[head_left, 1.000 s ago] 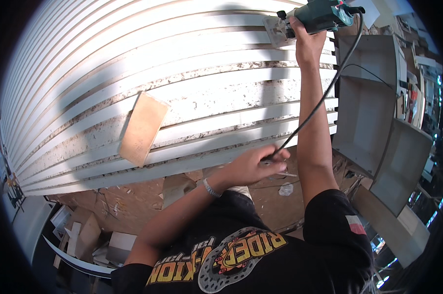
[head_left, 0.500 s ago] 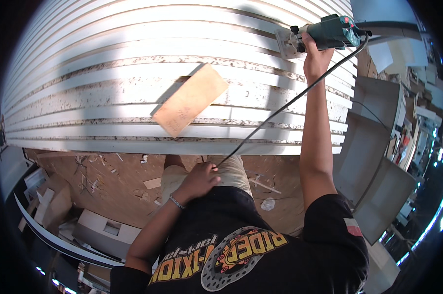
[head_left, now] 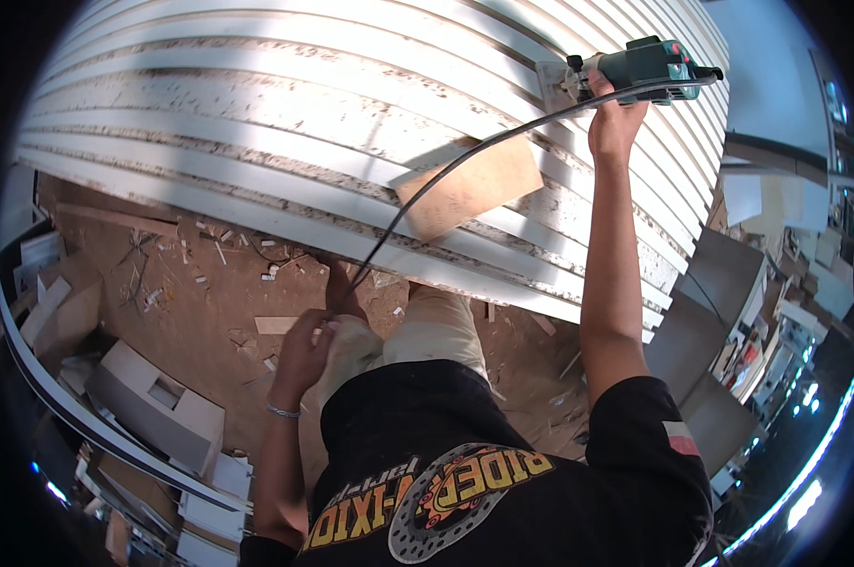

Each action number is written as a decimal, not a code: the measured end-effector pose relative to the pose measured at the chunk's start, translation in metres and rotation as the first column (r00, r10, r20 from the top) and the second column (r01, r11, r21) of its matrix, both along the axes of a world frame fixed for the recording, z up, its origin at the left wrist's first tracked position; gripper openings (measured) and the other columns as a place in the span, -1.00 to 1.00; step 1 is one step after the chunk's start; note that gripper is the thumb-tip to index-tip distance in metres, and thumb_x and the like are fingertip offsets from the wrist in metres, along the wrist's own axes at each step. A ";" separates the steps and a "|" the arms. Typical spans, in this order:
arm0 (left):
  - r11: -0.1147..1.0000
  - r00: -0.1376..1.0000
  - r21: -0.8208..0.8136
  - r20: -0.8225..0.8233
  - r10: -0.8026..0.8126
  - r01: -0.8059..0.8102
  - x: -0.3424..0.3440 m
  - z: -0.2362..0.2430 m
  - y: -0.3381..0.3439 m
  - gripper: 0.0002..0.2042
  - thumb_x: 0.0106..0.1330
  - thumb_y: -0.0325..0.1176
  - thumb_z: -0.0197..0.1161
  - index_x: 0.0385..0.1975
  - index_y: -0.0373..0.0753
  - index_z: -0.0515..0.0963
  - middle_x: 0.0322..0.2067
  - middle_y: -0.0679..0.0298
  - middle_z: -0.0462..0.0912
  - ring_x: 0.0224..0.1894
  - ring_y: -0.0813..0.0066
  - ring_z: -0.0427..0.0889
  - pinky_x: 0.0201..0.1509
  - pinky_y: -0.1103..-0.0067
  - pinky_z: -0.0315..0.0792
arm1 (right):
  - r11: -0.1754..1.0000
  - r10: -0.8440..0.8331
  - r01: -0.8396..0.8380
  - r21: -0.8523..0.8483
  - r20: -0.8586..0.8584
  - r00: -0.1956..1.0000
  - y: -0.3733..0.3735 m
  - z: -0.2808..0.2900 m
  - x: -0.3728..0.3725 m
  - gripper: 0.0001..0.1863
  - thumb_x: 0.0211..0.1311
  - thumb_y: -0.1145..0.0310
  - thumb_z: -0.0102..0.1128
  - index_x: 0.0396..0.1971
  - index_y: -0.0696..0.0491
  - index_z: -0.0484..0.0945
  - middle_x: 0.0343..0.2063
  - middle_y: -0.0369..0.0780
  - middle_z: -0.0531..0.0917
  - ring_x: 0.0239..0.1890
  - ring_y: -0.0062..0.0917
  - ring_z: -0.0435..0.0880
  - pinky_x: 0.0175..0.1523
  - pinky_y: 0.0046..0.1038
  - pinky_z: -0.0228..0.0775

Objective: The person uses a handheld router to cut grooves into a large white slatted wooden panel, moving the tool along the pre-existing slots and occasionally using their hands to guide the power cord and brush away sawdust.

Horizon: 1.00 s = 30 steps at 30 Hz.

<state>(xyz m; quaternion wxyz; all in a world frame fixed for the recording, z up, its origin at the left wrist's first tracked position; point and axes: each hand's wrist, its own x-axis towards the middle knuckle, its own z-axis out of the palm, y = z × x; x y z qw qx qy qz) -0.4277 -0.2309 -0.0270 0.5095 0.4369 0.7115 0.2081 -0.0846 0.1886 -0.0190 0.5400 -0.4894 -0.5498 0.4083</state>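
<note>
My right hand [head_left: 618, 106] grips a teal trim router [head_left: 646, 72] by its body near the clear base, over the far right of the slatted white surface. The router's black cord [head_left: 488, 142] arcs across a tan wooden board [head_left: 474, 189] and drops past the near edge. My left hand [head_left: 304, 352], with a bracelet at the wrist, hangs beside my left leg. Its fingers are loosely bent and apart from the visible cord; the palm is hidden. The tan board lies flat and angled on the white strips [head_left: 285, 142], which are speckled with brown marks.
Wood scraps and shavings litter the brown floor [head_left: 229, 312]. A pale box-like piece with a cut-out [head_left: 158, 402] lies at lower left. Grey panels [head_left: 715, 283] stand off the table's right end, with more boards and clutter beyond.
My left hand has moved left and away from the cord it was at. The cord now bows over the board. My view has turned; the right hand still holds the router.
</note>
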 end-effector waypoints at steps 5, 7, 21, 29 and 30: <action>0.958 0.949 0.109 -0.146 0.281 -0.266 -0.050 0.023 -0.023 -0.80 0.55 -0.35 0.17 -0.11 -0.37 0.60 -0.23 0.07 0.72 -0.12 0.29 0.72 0.02 0.43 0.52 | 0.995 0.100 -0.099 -0.011 0.062 0.993 0.015 -0.003 -0.051 -0.66 0.20 0.54 0.42 -0.04 0.19 0.56 -0.16 -0.22 0.66 -0.10 -0.54 0.62 0.10 -0.46 0.45; 0.936 0.917 0.170 -0.207 0.340 -0.309 -0.066 0.030 -0.031 -0.79 0.58 -0.34 0.13 -0.13 -0.37 0.60 -0.25 0.11 0.72 -0.13 0.31 0.72 0.02 0.44 0.52 | 0.990 0.140 -0.140 -0.002 0.027 0.990 0.018 -0.002 -0.077 -0.68 0.25 0.56 0.39 -0.02 0.18 0.54 -0.16 -0.23 0.66 -0.11 -0.55 0.62 0.10 -0.46 0.45; 0.791 0.778 0.434 -0.265 0.570 -0.432 -0.210 0.106 -0.049 -0.74 0.62 -0.28 0.03 -0.23 -0.32 0.56 -0.32 0.22 0.69 -0.24 0.46 0.64 -0.13 0.54 0.47 | 0.953 0.302 -0.300 0.046 -0.065 0.951 0.047 0.001 -0.277 -0.72 0.22 0.48 0.41 -0.12 0.15 0.54 -0.26 -0.28 0.65 -0.21 -0.63 0.59 -0.03 -0.50 0.43; 0.769 0.774 0.511 -0.277 0.570 -0.384 -0.324 0.131 -0.048 -0.73 0.63 -0.28 0.03 -0.19 -0.34 0.58 -0.31 0.18 0.71 -0.23 0.41 0.69 -0.07 0.51 0.51 | 0.955 0.281 -0.268 0.130 -0.093 0.955 0.062 0.000 -0.394 -0.70 0.20 0.47 0.43 -0.11 0.14 0.55 -0.22 -0.26 0.67 -0.15 -0.56 0.62 0.04 -0.45 0.44; 0.768 0.765 0.513 -0.289 0.575 -0.383 -0.337 0.133 -0.047 -0.73 0.63 -0.28 0.03 -0.18 -0.34 0.58 -0.31 0.18 0.71 -0.22 0.41 0.70 -0.06 0.51 0.52 | 0.952 0.289 -0.276 0.130 -0.101 0.952 0.062 0.000 -0.409 -0.70 0.20 0.47 0.43 -0.11 0.14 0.54 -0.22 -0.26 0.67 -0.14 -0.56 0.63 0.06 -0.45 0.44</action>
